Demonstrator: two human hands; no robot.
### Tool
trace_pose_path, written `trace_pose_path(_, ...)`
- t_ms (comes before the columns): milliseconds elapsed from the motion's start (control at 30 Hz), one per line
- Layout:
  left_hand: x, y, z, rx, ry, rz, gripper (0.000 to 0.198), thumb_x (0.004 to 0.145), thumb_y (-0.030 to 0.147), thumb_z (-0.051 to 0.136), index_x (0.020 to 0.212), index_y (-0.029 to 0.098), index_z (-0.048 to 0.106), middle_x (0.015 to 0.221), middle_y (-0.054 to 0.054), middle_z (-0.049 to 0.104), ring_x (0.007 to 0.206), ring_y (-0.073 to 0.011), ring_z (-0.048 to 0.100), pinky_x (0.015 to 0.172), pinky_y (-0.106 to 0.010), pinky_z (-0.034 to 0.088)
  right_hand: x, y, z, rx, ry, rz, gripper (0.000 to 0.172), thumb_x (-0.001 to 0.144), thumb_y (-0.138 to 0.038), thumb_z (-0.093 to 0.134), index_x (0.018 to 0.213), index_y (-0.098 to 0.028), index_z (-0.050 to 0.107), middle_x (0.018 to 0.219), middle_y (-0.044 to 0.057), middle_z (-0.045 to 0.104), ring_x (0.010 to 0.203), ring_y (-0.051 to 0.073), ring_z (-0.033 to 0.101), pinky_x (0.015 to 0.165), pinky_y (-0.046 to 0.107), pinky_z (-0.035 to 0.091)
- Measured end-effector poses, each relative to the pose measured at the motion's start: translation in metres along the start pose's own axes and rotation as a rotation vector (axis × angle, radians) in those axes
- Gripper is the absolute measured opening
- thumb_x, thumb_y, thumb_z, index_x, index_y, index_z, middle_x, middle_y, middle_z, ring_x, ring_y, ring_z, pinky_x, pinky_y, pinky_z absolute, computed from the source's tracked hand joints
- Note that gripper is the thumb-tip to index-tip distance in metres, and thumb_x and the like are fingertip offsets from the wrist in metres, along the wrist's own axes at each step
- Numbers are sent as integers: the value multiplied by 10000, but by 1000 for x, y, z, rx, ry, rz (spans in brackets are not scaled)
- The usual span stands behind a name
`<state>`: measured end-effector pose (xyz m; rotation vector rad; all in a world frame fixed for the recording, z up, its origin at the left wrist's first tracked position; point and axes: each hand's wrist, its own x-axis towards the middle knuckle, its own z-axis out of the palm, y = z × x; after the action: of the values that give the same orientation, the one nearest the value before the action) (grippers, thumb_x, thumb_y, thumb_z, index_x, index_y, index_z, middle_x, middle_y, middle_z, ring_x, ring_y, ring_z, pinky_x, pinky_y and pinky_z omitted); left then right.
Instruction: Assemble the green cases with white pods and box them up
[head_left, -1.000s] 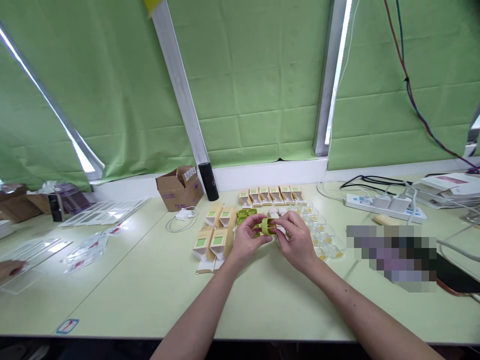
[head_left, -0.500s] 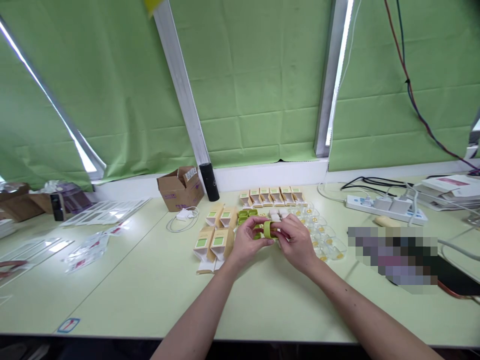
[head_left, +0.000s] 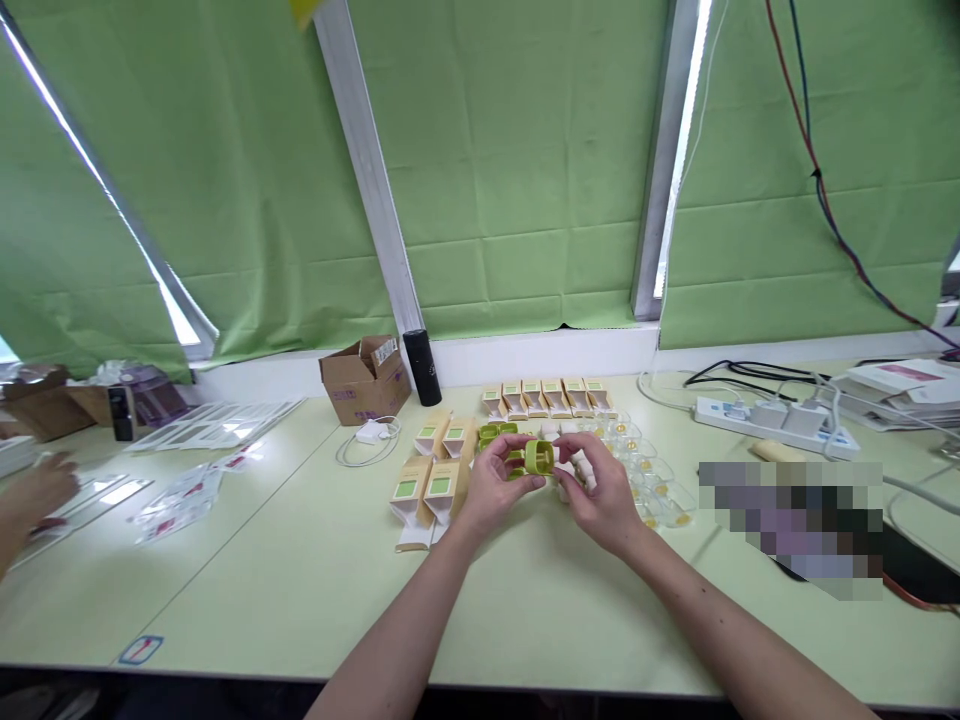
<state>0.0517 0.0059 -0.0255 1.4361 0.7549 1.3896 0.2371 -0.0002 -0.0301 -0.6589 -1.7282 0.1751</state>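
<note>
My left hand pinches a small round green case above the pale green table, its fingers curled round the case's left side. My right hand is closed just right of the case, fingertips near a small white piece I cannot make out. Around the hands lie several tan cartons with green labels, a row of the same cartons farther back, more green cases and clear plastic cups with yellow bits.
An open cardboard box and a black cylinder stand by the window ledge, with a white charger near them. A power strip with cables and papers lie at right. Another person's hand reaches over clear packets at far left.
The green case has turned in my fingers so its round face shows more. The other person's hand at far left has come further into view.
</note>
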Motion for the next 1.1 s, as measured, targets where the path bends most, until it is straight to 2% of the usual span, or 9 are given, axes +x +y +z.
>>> trace_pose_path(133, 1, 0, 1, 112, 100, 33, 513, 648, 157, 916, 1107, 186, 690, 1145, -86, 710, 970, -206, 685, 893, -358, 561, -2, 3, 0, -19, -46, 58, 533, 876, -143, 633, 1383, -280, 540, 1292, 119, 630, 1192, 312, 601, 977, 516, 552)
trace_pose_path(233, -1, 1, 4, 221, 121, 98, 452, 692, 109, 860, 1106, 202, 706, 1168, -79, 704, 1025, -215, 680, 948, -376, 552, -5, 8, 3, -37, -108, 44, 616, 891, -129, 608, 1472, -305, 502, 1408, 123, 592, 1321, 326, 555, 1075, 562, 526)
trace_pose_path(400, -5, 2, 10, 267, 101, 167, 408, 735, 142, 857, 1109, 216, 713, 1194, -82, 684, 1072, -231, 669, 974, -398, 553, -9, 13, 8, -15, -131, 23, 555, 917, -78, 538, 1423, -304, 552, 1376, 117, 619, 1311, 304, 597, 1089, 550, 541)
trace_pose_path(533, -7, 3, 9, 290, 84, 184, 509, 731, 207, 895, 1193, 227, 684, 1237, -94, 668, 1088, -244, 650, 971, -399, 547, -7, 11, 8, 3, -115, 45, 501, 918, -94, 556, 1383, -282, 549, 1340, 125, 631, 1267, 302, 622, 1044, 528, 568)
trace_pose_path(633, -7, 4, 7, 292, 69, 224, 463, 816, 281, 839, 1236, 226, 653, 1256, -108, 647, 1107, -247, 633, 963, -384, 535, -6, 10, 7, 5, -94, 71, 464, 922, -110, 563, 1355, -276, 543, 1322, 125, 628, 1237, 297, 625, 1028, 515, 569)
trace_pose_path(767, -6, 5, 4, 370, 130, 231, 172, 941, 358, 697, 1005, 199, 694, 1051, -89, 646, 978, -222, 623, 852, -336, 514, -7, 11, 7, -8, -88, 77, 431, 932, -139, 570, 1342, -272, 540, 1313, 130, 626, 1227, 304, 622, 1025, 520, 561)
trace_pose_path(867, -5, 5, 4, 414, 129, 212, 190, 924, 370, 712, 864, 191, 690, 961, -73, 641, 889, -206, 607, 773, -308, 484, -8, 12, 8, -11, -91, 64, 418, 944, -161, 564, 1346, -273, 540, 1318, 132, 630, 1249, 310, 617, 1035, 527, 557)
trace_pose_path(1100, -2, 2, 6, 393, 122, 145, 208, 915, 378, 713, 839, 187, 682, 884, -55, 660, 836, -194, 610, 743, -300, 487, -8, 11, 7, -25, -113, 43, 444, 948, -135, 551, 1367, -280, 536, 1333, 138, 624, 1281, 318, 604, 1058, 550, 545)
